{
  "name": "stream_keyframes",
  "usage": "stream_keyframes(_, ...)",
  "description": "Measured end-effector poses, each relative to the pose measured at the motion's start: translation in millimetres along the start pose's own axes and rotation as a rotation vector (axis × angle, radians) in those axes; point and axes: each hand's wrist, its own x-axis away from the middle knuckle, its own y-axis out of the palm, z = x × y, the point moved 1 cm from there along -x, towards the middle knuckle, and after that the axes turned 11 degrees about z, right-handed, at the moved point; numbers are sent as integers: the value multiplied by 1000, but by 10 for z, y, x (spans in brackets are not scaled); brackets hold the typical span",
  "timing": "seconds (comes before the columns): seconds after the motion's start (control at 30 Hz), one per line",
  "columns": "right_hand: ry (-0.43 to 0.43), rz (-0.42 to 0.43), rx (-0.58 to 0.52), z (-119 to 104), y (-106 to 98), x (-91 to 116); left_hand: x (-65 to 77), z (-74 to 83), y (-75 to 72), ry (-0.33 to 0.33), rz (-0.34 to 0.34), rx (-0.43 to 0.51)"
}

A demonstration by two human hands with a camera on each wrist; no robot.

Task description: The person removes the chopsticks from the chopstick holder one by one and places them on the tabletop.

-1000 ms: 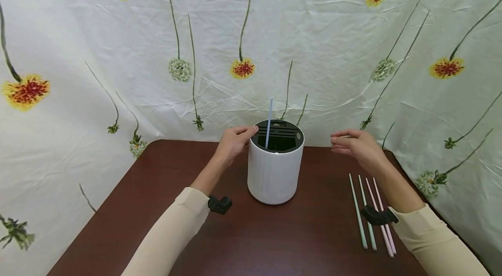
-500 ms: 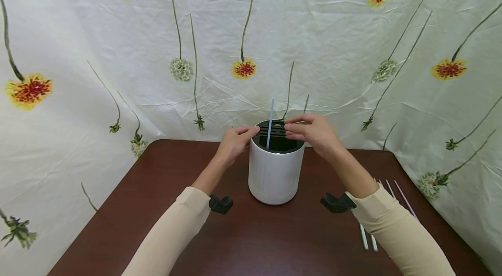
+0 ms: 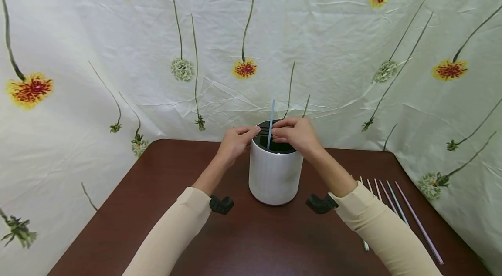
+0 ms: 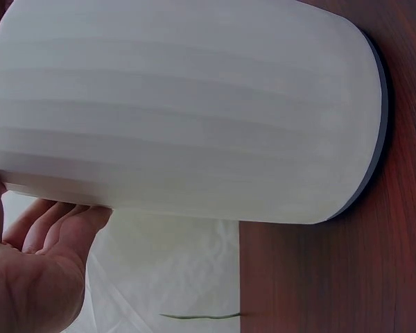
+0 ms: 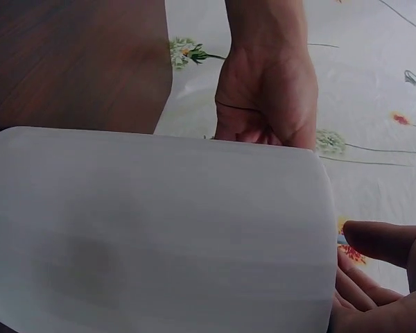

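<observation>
A white cylindrical utensil holder (image 3: 273, 178) with a black slotted top stands upright on the table. A light blue chopstick (image 3: 272, 112) stands in its front opening, leaning slightly. My left hand (image 3: 235, 141) holds the holder's left rim, thumb on top and fingers against the outer wall (image 4: 166, 125). Over the right part of the top, my right hand (image 3: 296, 134) has its fingertips right beside the blue chopstick. The right wrist view shows that thumb (image 5: 381, 239) apart from the fingers; whether they touch the chopstick I cannot tell.
Several pastel chopsticks, among them a purple one (image 3: 419, 223), lie on the dark brown table (image 3: 270, 241) at the right, partly under my right forearm. A white flowered cloth (image 3: 333, 49) hangs behind the table.
My right hand has moved left from beside the holder to the blue chopstick, uncovering more chopsticks on the table. The left hand stays on the rim.
</observation>
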Motion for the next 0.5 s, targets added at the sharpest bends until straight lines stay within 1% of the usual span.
stream_keyframes(0.1,-9,30,36,12,21,2,2,5,7,-2,-4,-3)
stream_keyframes(0.23,-42,62,89,34,44,5,10,13,11,-3,-7,6)
stream_keyframes(0.5,-84,111,130,80,88,-7,21,13,19,-1,-10,-1)
